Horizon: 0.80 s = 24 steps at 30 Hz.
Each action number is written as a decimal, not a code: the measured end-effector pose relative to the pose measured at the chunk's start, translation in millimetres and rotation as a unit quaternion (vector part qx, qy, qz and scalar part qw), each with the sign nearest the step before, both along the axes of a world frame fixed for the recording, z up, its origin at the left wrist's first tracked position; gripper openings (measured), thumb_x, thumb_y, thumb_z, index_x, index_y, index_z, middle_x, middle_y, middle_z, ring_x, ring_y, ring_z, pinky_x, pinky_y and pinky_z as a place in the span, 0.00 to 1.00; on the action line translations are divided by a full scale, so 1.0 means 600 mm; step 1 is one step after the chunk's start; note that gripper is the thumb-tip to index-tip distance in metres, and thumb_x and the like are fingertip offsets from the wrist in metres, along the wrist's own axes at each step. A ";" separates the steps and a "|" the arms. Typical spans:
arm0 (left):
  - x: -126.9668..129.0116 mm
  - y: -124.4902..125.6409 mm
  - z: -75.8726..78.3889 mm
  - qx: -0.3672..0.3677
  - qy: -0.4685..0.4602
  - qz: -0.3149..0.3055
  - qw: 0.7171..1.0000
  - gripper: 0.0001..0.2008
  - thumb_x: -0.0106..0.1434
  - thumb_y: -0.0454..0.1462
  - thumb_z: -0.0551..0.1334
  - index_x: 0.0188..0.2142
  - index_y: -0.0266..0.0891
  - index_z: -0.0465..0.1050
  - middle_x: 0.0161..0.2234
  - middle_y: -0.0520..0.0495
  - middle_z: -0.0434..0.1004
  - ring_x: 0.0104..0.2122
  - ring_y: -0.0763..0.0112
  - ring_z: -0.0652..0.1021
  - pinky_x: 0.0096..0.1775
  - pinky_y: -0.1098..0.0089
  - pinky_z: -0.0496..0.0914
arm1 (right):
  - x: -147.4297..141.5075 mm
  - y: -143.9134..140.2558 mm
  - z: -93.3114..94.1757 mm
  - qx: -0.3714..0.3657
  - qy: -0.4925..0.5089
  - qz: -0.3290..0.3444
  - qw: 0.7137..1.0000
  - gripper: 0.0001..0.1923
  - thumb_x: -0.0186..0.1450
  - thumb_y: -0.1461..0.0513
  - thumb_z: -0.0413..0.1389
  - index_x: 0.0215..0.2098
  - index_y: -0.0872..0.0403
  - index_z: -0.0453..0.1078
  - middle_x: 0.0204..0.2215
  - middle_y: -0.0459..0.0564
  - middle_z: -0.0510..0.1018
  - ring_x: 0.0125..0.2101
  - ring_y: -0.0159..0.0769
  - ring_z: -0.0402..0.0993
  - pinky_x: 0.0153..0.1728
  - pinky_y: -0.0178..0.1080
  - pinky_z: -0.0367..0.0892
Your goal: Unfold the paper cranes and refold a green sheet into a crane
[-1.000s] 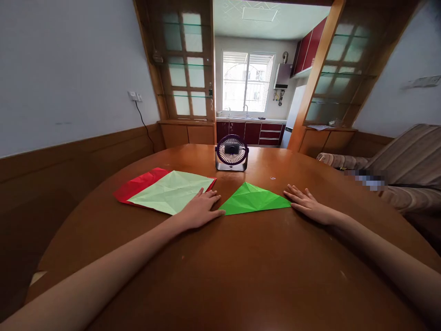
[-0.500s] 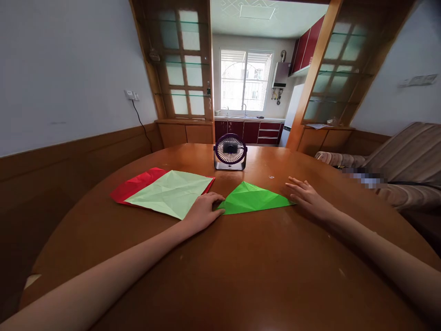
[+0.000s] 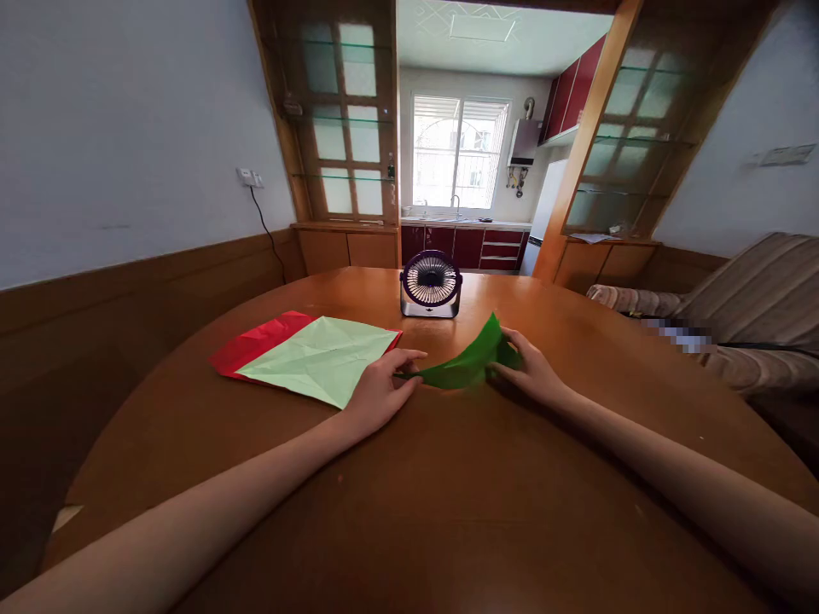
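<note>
A folded sheet of green paper (image 3: 461, 362) is bent and lifted off the table between my two hands, its point rising toward the right. My left hand (image 3: 382, 384) pinches the paper's left corner between thumb and fingers. Around its right part my right hand (image 3: 521, 362) is closed, thumb in front and fingers behind. Left of the green paper lies a creased pale green sheet (image 3: 320, 358) on top of red paper (image 3: 259, 339), close to my left hand.
On the round wooden table (image 3: 435, 512), a small purple desk fan (image 3: 431, 280) stands beyond the papers. A striped sofa (image 3: 748, 307) is at the right. A power cord (image 3: 265, 226) hangs from the left wall socket.
My right hand has moved left and taken hold of the green paper. The paper, flat on the table before, is now raised and curved. My left hand has stayed at its left corner.
</note>
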State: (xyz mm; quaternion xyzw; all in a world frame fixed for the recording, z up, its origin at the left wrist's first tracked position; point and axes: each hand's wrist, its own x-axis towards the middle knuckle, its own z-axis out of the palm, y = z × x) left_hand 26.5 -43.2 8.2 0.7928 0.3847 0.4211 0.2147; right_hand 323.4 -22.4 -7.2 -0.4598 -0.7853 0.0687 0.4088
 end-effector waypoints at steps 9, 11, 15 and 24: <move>-0.003 0.016 -0.007 -0.208 -0.123 -0.032 0.970 0.13 0.55 0.46 0.66 0.28 0.38 0.77 0.27 0.50 0.77 0.26 0.71 0.73 0.28 0.72 0.64 | -0.013 0.014 0.003 0.054 0.057 -0.001 0.997 0.17 0.65 0.49 0.54 0.46 0.50 0.71 0.37 0.51 0.73 0.40 0.43 0.71 0.46 0.49 0.67; -0.003 0.020 -0.009 -0.268 -0.164 -0.019 0.949 0.14 0.50 0.46 0.70 0.25 0.37 0.76 0.24 0.51 0.76 0.23 0.73 0.72 0.26 0.73 0.62 | -0.011 0.008 0.003 0.043 0.064 0.014 0.997 0.18 0.66 0.48 0.53 0.46 0.49 0.70 0.38 0.51 0.74 0.42 0.44 0.71 0.48 0.49 0.67; -0.001 0.020 -0.007 -0.337 -0.198 0.001 0.920 0.16 0.43 0.44 0.74 0.24 0.36 0.74 0.23 0.51 0.76 0.22 0.73 0.73 0.25 0.74 0.64 | -0.016 -0.006 0.003 0.034 0.069 0.040 0.996 0.17 0.66 0.48 0.53 0.46 0.49 0.70 0.42 0.51 0.75 0.46 0.45 0.71 0.51 0.50 0.65; -0.004 0.019 0.005 -0.387 -0.322 -0.019 0.864 0.17 0.45 0.44 0.75 0.26 0.36 0.72 0.25 0.52 0.76 0.23 0.76 0.74 0.26 0.76 0.66 | -0.007 -0.008 0.002 0.161 -0.013 0.021 0.987 0.06 0.65 0.57 0.55 0.33 0.50 0.71 0.37 0.51 0.77 0.44 0.45 0.73 0.58 0.57 0.54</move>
